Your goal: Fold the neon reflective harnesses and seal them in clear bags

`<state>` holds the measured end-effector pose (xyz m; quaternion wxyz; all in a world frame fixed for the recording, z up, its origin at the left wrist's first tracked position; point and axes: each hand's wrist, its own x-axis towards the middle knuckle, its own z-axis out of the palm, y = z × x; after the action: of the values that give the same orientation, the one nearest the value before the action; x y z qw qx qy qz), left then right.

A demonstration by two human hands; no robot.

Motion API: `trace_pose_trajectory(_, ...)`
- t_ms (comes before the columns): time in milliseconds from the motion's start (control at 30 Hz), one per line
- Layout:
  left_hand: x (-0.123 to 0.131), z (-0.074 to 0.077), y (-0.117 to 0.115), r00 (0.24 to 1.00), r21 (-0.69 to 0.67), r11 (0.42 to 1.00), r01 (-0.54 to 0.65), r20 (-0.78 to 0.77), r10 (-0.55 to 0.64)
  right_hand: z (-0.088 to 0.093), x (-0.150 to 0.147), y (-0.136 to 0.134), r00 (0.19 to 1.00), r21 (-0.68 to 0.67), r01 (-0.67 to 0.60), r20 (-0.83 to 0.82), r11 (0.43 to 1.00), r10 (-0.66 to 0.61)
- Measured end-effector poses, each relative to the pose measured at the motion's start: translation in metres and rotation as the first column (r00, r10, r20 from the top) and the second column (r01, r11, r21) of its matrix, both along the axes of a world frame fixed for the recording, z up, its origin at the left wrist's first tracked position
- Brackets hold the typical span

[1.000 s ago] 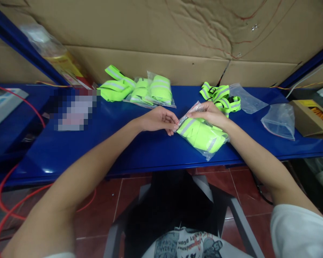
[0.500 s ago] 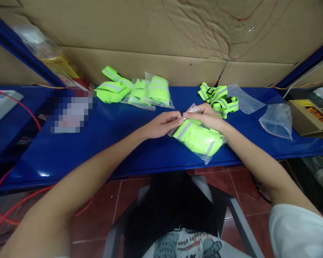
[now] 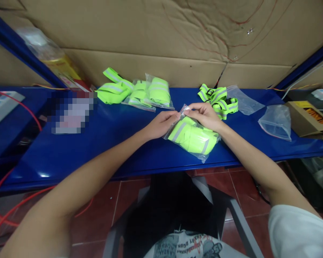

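A clear zip bag [image 3: 204,157] with a folded neon-yellow reflective strap [image 3: 191,135] inside lies tilted at the front of the blue table. Its open-end edge is pinched by both hands. My left hand [image 3: 163,124] grips that edge from the left, thumb against fingers. Close beside it, my right hand [image 3: 204,114] pinches the same edge, its palm over the bag's upper part. Whether the zip is sealed cannot be made out. Just behind my right hand lies a loose reflective strap [image 3: 218,96] with a black buckle.
Bagged straps [image 3: 158,92] and a loose yellow strap [image 3: 114,91] lie along the cardboard wall. Clear bags [image 3: 277,120] rest at the right, near an open cardboard box [image 3: 308,118]. At the left back leans a plastic bottle [image 3: 54,59]. Red hoses [image 3: 16,102] run along the left.
Both hands and the bagged strap have shifted slightly left. The right hand's fingers have moved a little along the bag's edge. The other things lie as before.
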<state>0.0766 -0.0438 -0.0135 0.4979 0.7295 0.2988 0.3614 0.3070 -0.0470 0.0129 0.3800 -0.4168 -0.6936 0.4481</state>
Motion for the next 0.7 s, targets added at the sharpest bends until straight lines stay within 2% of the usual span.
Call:
trace_pose_trajectory(267, 0.003, 0.002, -0.005, 0.983, 0.279, 0.959, -0.05, -0.155, 0.097, -0.003, -0.003, 0.0, 0.998, 0.115, 0.042, -0.058, 0.992, -0.035)
trace_pose_trajectory(467, 0.005, 0.004, -0.008, 0.983, 0.373, 0.924, -0.08, -0.124, 0.135, 0.001, -0.005, -0.001, 0.996, 0.126, 0.063, -0.077, 0.99, -0.054)
trace_pose_trajectory(533, 0.003, 0.006, -0.006, 0.982, 0.406, 0.906, -0.118, -0.088, 0.167, 0.002, -0.001, 0.002, 0.996, 0.089, 0.061, -0.072, 0.994, -0.054)
trace_pose_trajectory(600, -0.001, 0.008, -0.004, 0.974, 0.452, 0.873, -0.183, -0.037, 0.223, 0.002, 0.006, 0.007, 0.997, -0.026, 0.029, -0.07, 0.999, -0.031)
trace_pose_trajectory(700, -0.007, 0.01, 0.0, 0.93, 0.492, 0.805, -0.333, 0.031, 0.367, 0.001, 0.018, 0.017, 0.998, -0.208, 0.017, -0.057, 0.978, -0.03)
